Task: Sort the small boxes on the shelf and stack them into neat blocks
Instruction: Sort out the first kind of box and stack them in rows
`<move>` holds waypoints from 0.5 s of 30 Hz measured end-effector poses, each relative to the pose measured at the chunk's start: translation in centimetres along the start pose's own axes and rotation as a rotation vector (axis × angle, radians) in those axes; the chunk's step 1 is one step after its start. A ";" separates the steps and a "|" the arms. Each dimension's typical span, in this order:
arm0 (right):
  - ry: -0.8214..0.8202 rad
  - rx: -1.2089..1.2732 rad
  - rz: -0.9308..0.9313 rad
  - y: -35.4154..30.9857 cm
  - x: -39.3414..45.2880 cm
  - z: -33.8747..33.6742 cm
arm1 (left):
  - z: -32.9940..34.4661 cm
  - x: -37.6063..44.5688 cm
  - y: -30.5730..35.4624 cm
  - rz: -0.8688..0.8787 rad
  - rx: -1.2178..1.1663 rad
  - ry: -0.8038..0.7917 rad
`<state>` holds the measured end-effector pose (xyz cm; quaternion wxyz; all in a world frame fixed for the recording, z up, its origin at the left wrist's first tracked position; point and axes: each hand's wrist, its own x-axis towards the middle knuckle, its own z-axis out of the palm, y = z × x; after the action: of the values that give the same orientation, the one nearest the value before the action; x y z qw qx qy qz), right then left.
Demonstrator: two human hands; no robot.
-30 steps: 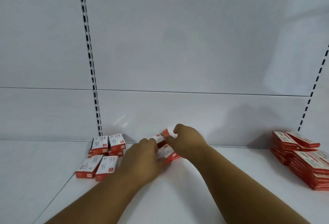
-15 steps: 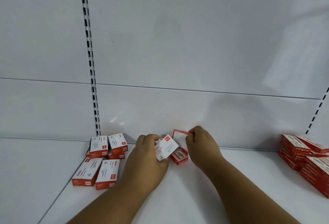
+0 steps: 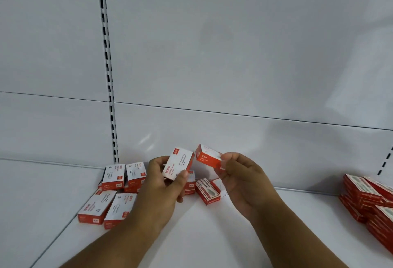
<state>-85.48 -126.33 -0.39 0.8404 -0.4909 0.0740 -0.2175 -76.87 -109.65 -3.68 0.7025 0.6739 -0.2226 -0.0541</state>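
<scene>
With each hand gripping a paper-clip box above the shelf (image 3: 212,235), left hand (image 3: 163,184) holds one box (image 3: 178,164), right hand (image 3: 240,174) another (image 3: 207,157); next, they probably join the left stack (image 3: 119,184).

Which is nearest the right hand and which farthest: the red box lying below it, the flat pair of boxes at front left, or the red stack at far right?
From the right hand in the head view:
1. Red box, lying on the shelf just below and left of it.
2. Red stack, off at the right edge.
3. Flat pair, front left, past the left hand.
</scene>
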 end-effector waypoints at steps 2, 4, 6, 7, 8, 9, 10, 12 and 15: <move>-0.061 0.083 0.000 -0.2 -0.4 0.3 | 0.0 0.0 0.0 0.009 -0.046 0.029; -0.066 0.117 0.030 -0.2 -0.3 0.4 | -0.2 0.0 0.0 0.016 -0.082 0.085; -0.051 0.066 0.066 0.0 -0.2 0.5 | -0.3 0.2 0.0 0.014 -0.105 0.128; -0.050 0.039 0.081 0.1 -0.2 0.5 | -0.5 0.4 0.0 0.008 -0.113 0.139; -0.059 0.035 0.097 0.2 -0.3 0.5 | -0.5 0.5 0.0 0.002 -0.118 0.146; -0.072 0.047 0.113 0.3 -0.4 0.6 | -0.6 0.6 0.0 -0.002 -0.128 0.147; -0.077 0.060 0.129 0.4 -0.5 0.7 | -0.7 0.6 0.1 -0.001 -0.135 0.144; -0.056 0.054 0.159 0.5 -0.7 1.0 | -0.8 0.3 0.5 0.016 -0.114 0.144; -0.062 -0.045 0.155 0.7 -1.4 2.0 | -1.3 -0.5 1.5 0.070 -0.016 0.178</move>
<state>-85.89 -123.84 -0.15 0.8454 -0.5088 0.0907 -0.1350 -77.15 -108.14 -2.29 0.7262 0.6624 -0.1821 0.0288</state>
